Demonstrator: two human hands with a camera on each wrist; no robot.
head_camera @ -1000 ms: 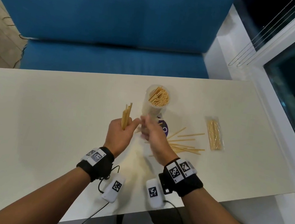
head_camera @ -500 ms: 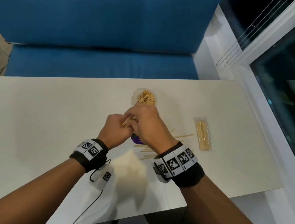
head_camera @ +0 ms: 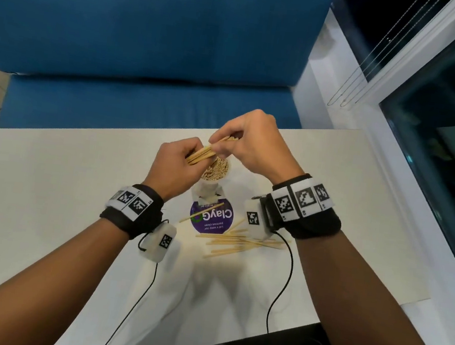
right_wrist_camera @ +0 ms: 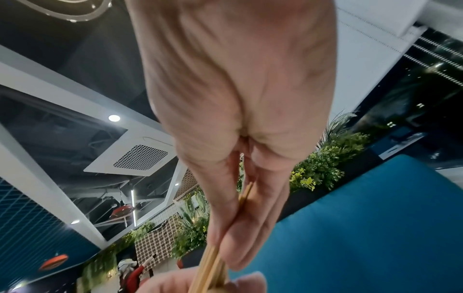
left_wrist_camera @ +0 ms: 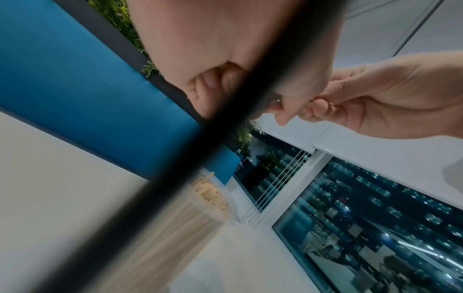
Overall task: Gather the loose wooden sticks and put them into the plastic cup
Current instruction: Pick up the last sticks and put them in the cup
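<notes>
A clear plastic cup [head_camera: 216,171] packed with upright wooden sticks stands mid-table, also seen blurred in the left wrist view [left_wrist_camera: 213,196]. Just above it my left hand [head_camera: 177,163] grips a bundle of sticks [head_camera: 202,155] lying slanted. My right hand [head_camera: 252,144] pinches the far end of that same bundle between thumb and fingers, with the sticks [right_wrist_camera: 213,263] running out below its fingers. Several loose sticks [head_camera: 240,242] lie on the white table [head_camera: 46,193] nearer me, between my wrists.
A purple round lid [head_camera: 210,217] lies flat just in front of the cup, one stick across it. A blue sofa [head_camera: 151,34] runs behind the table. A white sill and window [head_camera: 425,139] border the right side. Cables [head_camera: 281,288] trail off the near edge.
Both hands have risen and moved away from me, now over the cup. The bundle, upright in the left hand a second ago, now lies slanted and is held by both hands.
</notes>
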